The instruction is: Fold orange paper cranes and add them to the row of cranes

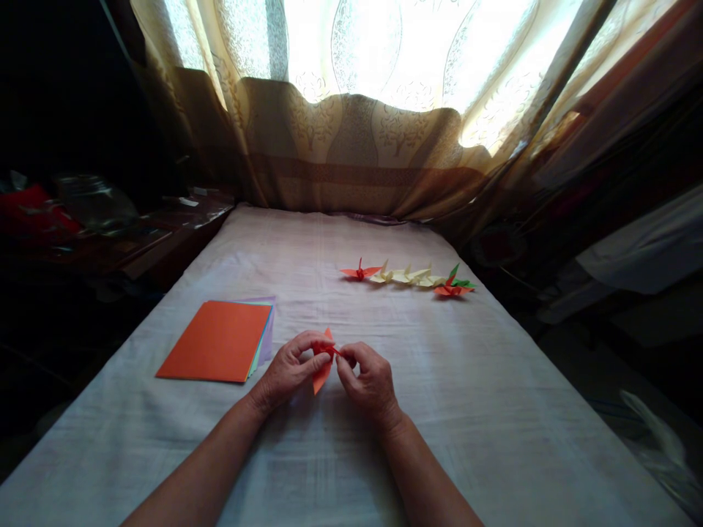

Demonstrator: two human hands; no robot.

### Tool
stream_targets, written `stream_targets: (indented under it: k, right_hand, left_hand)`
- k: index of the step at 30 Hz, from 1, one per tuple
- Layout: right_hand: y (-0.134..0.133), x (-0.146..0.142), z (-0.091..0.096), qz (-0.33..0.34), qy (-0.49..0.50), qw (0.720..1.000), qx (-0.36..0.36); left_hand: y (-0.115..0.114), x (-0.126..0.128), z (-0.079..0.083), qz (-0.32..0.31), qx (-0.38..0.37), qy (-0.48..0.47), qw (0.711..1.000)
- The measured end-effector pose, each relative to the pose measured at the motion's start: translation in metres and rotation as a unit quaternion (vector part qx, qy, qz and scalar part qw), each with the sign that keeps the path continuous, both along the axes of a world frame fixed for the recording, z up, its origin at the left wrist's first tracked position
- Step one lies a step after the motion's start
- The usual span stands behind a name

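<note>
Both forearms (214, 457) reach over pale cloth (466, 410) | left hand (295, 364) pinches folded orange paper (322, 378), seemingly to steady it | right hand (369, 378) pinches its narrow tip, paper being between them | paper stack (217, 340) lies near left hand, perhaps for easy reach | glass jar (99, 202), far left: contents too dim to tell

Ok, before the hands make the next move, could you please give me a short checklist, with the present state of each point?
1. Left hand grips the orange piece: ok.
2. Right hand pinches its thin tip: ok.
3. Inner folds neat: cannot tell, the hands cover them.
4. Stack squared up: not ok, lower sheets stick out at its right side.
5. Birds apart from both hands: ok.
</note>
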State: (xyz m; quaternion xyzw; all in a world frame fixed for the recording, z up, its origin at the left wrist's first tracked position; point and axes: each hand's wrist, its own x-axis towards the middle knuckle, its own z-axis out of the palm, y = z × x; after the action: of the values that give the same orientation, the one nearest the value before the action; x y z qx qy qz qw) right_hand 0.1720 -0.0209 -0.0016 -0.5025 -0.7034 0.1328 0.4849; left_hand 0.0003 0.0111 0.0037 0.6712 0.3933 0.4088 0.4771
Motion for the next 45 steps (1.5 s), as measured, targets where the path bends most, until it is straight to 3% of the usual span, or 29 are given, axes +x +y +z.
stream_targets:
  k: [5, 9, 14, 17, 22, 34, 45]
  right_hand:
    - [0.006, 0.014, -0.005, -0.019, -0.008, 1.000, -0.019]
    - [0.006, 0.013, -0.009, 0.006, -0.003, 1.000, -0.024]
    - [0.007, 0.006, -0.011, 0.036, -0.032, 0.999, -0.007]
    - [0.007, 0.006, -0.013, 0.046, -0.032, 0.998, -0.016]
    - [0.007, 0.008, -0.016, 0.034, -0.034, 0.998, -0.033]
    - [0.006, 0.012, -0.010, 0.030, -0.029, 0.996, -0.074]
    - [0.005, 0.015, -0.008, 0.019, -0.045, 0.998, -0.049]
  left_hand:
    - [0.004, 0.001, -0.011, 0.052, 0.061, 0.023, 0.997]
    - [0.003, 0.004, -0.017, 0.071, 0.041, 0.049, 0.995]
    - [-0.002, 0.005, -0.015, 0.024, -0.010, 0.041, 0.999]
    - [-0.001, 0.003, -0.014, 0.005, 0.011, 0.046, 0.999]
    - [0.006, -0.006, -0.016, 0.031, 0.082, 0.094, 0.992]
    - [0.013, -0.022, -0.014, 0.030, 0.032, 0.127, 0.991]
    - [0.010, -0.015, -0.007, 0.021, 0.063, 0.157, 0.985]
